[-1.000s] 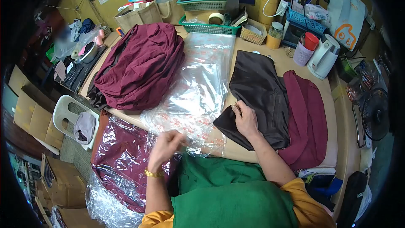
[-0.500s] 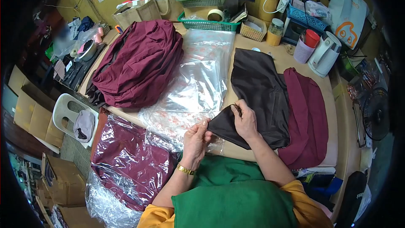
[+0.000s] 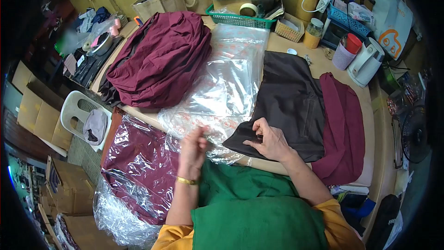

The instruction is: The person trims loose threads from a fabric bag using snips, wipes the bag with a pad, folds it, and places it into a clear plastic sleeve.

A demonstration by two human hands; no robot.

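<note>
A black garment (image 3: 291,106) lies on the table with its lower left corner pointing toward me. Over that corner is my right hand (image 3: 270,142), thumb and fingers closed around a small dark thing I cannot make out. My left hand (image 3: 193,150) is raised off the garment to the left, above the edge of the clear plastic; motion blurs its fingers, and no held object can be made out. Clear plastic bags (image 3: 226,88) lie flat left of the black garment. Maroon cloth (image 3: 342,129) adjoins the garment's right side.
A maroon fabric pile (image 3: 159,60) is at the back left. Maroon fabric in clear plastic (image 3: 138,166) hangs over the near left edge. Behind are a green basket (image 3: 240,20), a jar (image 3: 313,34), a cup (image 3: 343,56) and a white kettle (image 3: 365,62).
My left hand came to the black garment's corner, then moved off it to the left. My right hand has shifted slightly right and down. The camera view has tilted a little.
</note>
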